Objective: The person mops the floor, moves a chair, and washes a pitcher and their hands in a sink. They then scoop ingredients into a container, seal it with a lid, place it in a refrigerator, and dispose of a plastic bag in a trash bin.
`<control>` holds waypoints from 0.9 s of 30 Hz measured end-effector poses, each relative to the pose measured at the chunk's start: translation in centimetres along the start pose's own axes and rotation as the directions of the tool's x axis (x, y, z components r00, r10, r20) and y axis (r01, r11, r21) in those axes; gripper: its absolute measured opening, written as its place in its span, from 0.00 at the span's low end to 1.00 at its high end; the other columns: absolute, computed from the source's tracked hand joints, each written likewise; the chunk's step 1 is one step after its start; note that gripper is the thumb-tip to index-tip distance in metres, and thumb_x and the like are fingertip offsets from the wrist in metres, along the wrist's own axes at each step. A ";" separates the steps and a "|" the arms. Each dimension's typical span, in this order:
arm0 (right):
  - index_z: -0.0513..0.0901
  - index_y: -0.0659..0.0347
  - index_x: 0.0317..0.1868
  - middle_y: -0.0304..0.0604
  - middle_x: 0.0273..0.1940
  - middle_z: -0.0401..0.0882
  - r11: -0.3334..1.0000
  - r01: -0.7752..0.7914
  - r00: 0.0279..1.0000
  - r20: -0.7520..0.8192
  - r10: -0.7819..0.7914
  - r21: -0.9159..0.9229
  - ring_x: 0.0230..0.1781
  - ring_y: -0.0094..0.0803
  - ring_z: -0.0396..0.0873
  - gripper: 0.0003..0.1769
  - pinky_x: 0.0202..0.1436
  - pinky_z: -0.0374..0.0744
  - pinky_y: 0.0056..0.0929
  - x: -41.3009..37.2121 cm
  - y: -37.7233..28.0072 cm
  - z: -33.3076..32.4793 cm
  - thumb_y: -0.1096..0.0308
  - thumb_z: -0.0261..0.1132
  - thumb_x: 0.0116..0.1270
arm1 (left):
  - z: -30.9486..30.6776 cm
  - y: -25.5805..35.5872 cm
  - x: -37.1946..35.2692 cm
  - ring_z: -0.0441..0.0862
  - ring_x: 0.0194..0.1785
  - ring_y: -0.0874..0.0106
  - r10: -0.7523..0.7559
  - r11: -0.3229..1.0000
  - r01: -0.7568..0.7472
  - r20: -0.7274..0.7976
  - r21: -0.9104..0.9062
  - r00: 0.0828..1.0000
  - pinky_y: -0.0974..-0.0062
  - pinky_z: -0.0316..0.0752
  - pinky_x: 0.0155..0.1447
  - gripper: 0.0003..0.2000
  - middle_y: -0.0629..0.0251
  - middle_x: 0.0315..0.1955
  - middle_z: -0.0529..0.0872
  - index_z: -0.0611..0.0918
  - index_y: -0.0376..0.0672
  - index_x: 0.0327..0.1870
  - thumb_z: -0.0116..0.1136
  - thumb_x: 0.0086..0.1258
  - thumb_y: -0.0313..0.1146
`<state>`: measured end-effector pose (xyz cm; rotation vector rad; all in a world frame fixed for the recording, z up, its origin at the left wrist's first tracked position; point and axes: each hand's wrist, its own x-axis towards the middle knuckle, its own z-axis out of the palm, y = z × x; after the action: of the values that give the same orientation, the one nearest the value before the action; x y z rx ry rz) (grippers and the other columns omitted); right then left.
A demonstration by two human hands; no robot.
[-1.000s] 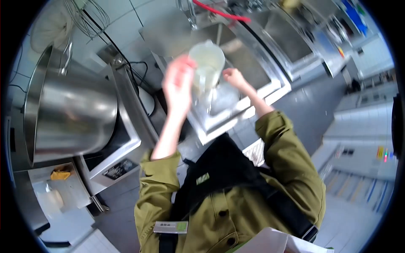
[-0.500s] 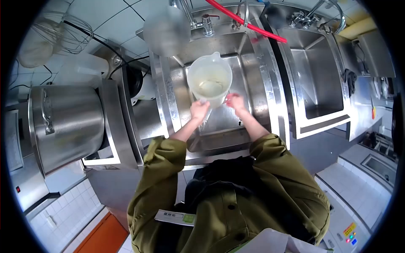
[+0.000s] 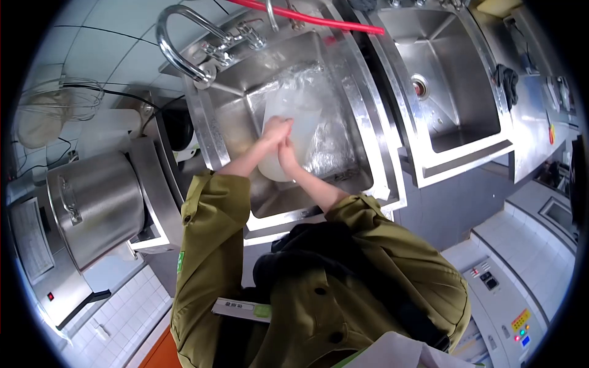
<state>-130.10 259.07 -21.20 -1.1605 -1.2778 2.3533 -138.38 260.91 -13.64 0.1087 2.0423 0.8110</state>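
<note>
A translucent white plastic jug (image 3: 275, 169) is tipped over inside the left sink basin (image 3: 236, 116), its mouth facing the far side. My left hand (image 3: 278, 129) is closed around its handle area. Close against it, my right hand (image 3: 287, 156) also grips the jug, though its fingers are partly hidden. Water (image 3: 334, 150) spreads and ripples over the basin floor ahead of and to the right of the jug. The handle itself is covered by my hands.
A curved faucet (image 3: 178, 46) rises at the basin's back left. The red hose (image 3: 319, 18) crosses the back edge. A second sink (image 3: 454, 67) lies to the right. On the left stand a large steel pot (image 3: 101, 202) and hanging whisks (image 3: 73, 101).
The jug has gone from upright to tipped, and water now runs over the basin floor. My hands have come together on it. The view has shifted, and the blurred round shape near the faucet is gone.
</note>
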 end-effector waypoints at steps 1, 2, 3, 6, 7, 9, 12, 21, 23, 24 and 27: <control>0.67 0.69 0.51 0.47 0.41 0.73 1.000 0.016 0.999 -0.049 -0.015 0.020 0.44 0.30 0.70 0.25 0.44 0.69 0.24 0.3 1.5 -0.5 0.55 0.43 0.65 | 0.7 -0.5 0.7 0.75 0.27 0.72 0.008 1.000 -0.008 0.008 0.021 1.000 0.72 0.69 0.31 0.16 0.59 0.23 0.78 0.75 0.30 0.33 0.51 0.57 0.40; 0.68 0.69 0.48 0.46 0.39 0.73 0.998 -0.027 0.996 -0.081 0.031 0.056 0.41 0.29 0.71 0.25 0.41 0.69 0.24 -0.4 -0.1 -0.4 0.54 0.42 0.65 | 1.1 -0.9 1.7 0.75 0.27 0.72 0.023 0.999 -0.024 0.011 0.040 1.000 0.72 0.69 0.31 0.18 0.59 0.23 0.78 0.75 0.30 0.36 0.52 0.57 0.40; 0.69 0.68 0.46 0.45 0.36 0.74 0.994 -0.056 0.992 -0.107 0.066 0.093 0.37 0.29 0.72 0.24 0.37 0.70 0.24 -0.6 -2.2 -0.2 0.54 0.42 0.65 | 1.4 -1.0 3.1 0.76 0.30 0.71 0.072 0.989 -0.074 0.023 0.130 0.997 0.71 0.69 0.34 0.18 0.58 0.26 0.78 0.74 0.31 0.39 0.51 0.58 0.41; 0.71 0.66 0.38 0.42 0.27 0.73 0.973 -0.167 0.977 -0.104 0.184 0.157 0.27 0.28 0.72 0.26 0.27 0.70 0.26 0.0 -3.7 -1.1 0.49 0.40 0.65 | 1.8 -0.8 3.4 0.77 0.37 0.68 0.156 0.965 -0.174 0.103 0.196 0.982 0.70 0.70 0.41 0.20 0.57 0.36 0.78 0.71 0.34 0.49 0.49 0.61 0.40; 0.72 0.65 0.35 0.41 0.24 0.72 0.965 -0.204 0.972 -0.080 0.219 0.165 0.23 0.28 0.72 0.27 0.23 0.69 0.26 0.5 -3.9 -1.5 0.48 0.40 0.65 | 1.1 1.6 1.0 0.76 0.39 0.67 0.157 0.981 -0.170 0.139 0.088 0.978 0.71 0.69 0.44 0.20 0.57 0.39 0.78 0.70 0.35 0.51 0.48 0.62 0.40; 0.71 0.64 0.30 0.41 0.21 0.71 0.954 -0.245 0.959 -0.101 0.265 0.175 0.19 0.29 0.71 0.29 0.20 0.69 0.28 0.7 -5.1 -1.0 0.44 0.38 0.65 | -0.4 2.9 -1.3 0.73 0.48 0.68 0.216 0.974 -0.220 0.078 0.050 0.973 0.75 0.65 0.52 0.19 0.58 0.47 0.75 0.68 0.39 0.54 0.44 0.65 0.39; 0.71 0.61 0.20 0.41 0.13 0.68 0.942 -0.255 0.953 -0.110 0.283 0.221 0.14 0.30 0.68 0.34 0.18 0.68 0.29 2.6 -5.4 -0.9 0.39 0.35 0.63 | -3.9 1.2 -3.7 0.70 0.48 0.72 0.115 0.992 -0.122 0.139 0.037 0.984 0.77 0.63 0.51 0.20 0.63 0.45 0.74 0.69 0.39 0.54 0.44 0.65 0.41; 0.59 0.57 0.31 0.38 0.13 0.58 0.732 -0.674 0.695 0.248 0.675 -0.099 0.10 0.28 0.59 0.19 0.13 0.63 0.28 9.8 -13.5 -1.0 0.51 0.33 0.67 | -12.3 -3.8 -14.3 0.69 0.54 0.71 0.028 0.997 -0.021 0.101 -0.072 0.995 0.67 0.60 0.55 0.28 0.62 0.51 0.71 0.62 0.45 0.59 0.45 0.62 0.51; 0.61 0.58 0.23 0.30 0.13 0.55 0.678 -0.668 0.671 0.145 0.727 -0.307 0.11 0.20 0.54 0.24 0.14 0.57 0.19 8.0 -17.7 0.7 0.48 0.35 0.67 | -13.1 -5.7 -16.1 0.68 0.54 0.71 0.032 0.988 -0.021 0.075 -0.151 0.997 0.67 0.61 0.54 0.28 0.62 0.50 0.72 0.63 0.45 0.59 0.45 0.62 0.51; 0.61 0.58 0.24 0.29 0.13 0.54 0.686 -0.618 0.702 0.123 0.701 -0.385 0.10 0.20 0.54 0.24 0.14 0.56 0.19 7.5 -19.0 1.5 0.48 0.36 0.67 | -13.5 -6.6 -16.9 0.68 0.54 0.71 0.038 0.981 -0.026 0.058 -0.193 0.998 0.68 0.61 0.54 0.28 0.62 0.50 0.72 0.63 0.45 0.59 0.45 0.62 0.52; 0.64 0.62 0.28 0.34 0.12 0.58 0.544 -0.301 0.796 0.108 0.596 -0.783 0.08 0.24 0.57 0.24 0.13 0.58 0.23 5.0 -21.7 4.9 0.49 0.36 0.67 | -13.6 -10.9 -18.5 0.73 0.49 0.70 0.064 0.961 -0.046 0.059 -0.273 0.996 0.71 0.67 0.48 0.27 0.60 0.47 0.74 0.62 0.42 0.59 0.47 0.62 0.48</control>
<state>-140.60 271.63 -5.34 -1.4433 -2.5228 2.5414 -135.74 238.66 -1.59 0.0382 1.8527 1.0997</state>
